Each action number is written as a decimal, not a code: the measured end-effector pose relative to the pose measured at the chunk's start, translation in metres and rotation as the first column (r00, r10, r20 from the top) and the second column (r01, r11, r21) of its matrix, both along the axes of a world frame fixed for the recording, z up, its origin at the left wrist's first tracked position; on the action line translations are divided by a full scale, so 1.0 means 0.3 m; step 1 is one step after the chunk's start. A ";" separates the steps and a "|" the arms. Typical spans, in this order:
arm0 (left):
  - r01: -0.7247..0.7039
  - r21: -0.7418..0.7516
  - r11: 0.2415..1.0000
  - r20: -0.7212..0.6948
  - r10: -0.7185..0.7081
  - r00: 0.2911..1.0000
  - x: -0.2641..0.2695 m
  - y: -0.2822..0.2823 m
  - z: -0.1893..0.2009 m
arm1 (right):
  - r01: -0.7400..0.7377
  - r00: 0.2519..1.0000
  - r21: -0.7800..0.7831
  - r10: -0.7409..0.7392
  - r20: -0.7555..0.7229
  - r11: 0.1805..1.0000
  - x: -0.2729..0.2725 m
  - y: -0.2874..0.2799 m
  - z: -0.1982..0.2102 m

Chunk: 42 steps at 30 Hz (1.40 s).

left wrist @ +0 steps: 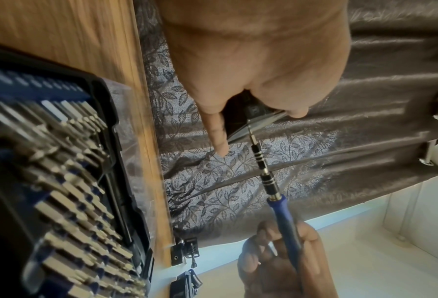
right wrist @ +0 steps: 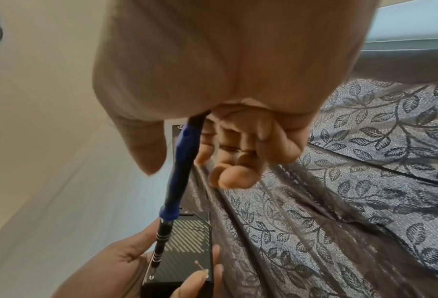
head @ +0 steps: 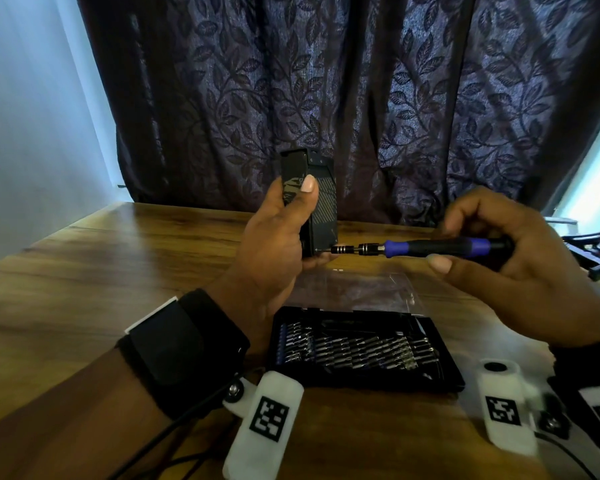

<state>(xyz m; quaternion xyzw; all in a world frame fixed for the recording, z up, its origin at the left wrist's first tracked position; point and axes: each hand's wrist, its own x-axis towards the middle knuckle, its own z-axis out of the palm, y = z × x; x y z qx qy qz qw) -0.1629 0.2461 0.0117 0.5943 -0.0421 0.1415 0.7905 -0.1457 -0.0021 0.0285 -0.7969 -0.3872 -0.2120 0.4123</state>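
My left hand (head: 274, 237) grips a black rectangular device (head: 323, 206) and holds it upright above the table, thumb across its front. The same device (right wrist: 190, 242) shows a striped panel in the right wrist view. My right hand (head: 465, 268) holds a blue and black precision screwdriver (head: 430, 247) level. The screwdriver's bit touches the device's lower right corner. In the left wrist view the screwdriver (left wrist: 264, 171) meets the device (left wrist: 253, 108) just below my left hand (left wrist: 251, 60). In the right wrist view my right hand (right wrist: 225, 80) has its fingers curled by the handle (right wrist: 179, 171).
An open black bit case (head: 361, 348) with several rows of bits lies on the wooden table (head: 101, 271) under my hands, its clear lid (head: 354, 289) folded back. A dark blue clamp-like object (head: 589, 254) sits at the table's right edge. A leaf-patterned curtain (head: 326, 81) hangs behind.
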 end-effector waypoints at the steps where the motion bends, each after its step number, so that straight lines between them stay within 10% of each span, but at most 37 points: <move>1: 0.004 0.002 1.000 0.001 -0.004 1.000 -0.001 -0.001 -0.001 | 0.009 1.000 -0.001 -0.009 0.013 1.000 0.002 -0.002 -0.001; 42: 0.029 -0.020 0.999 -0.008 -0.030 1.000 0.006 0.013 0.004 | -0.074 0.994 0.038 0.077 -0.084 0.997 0.016 0.001 -0.018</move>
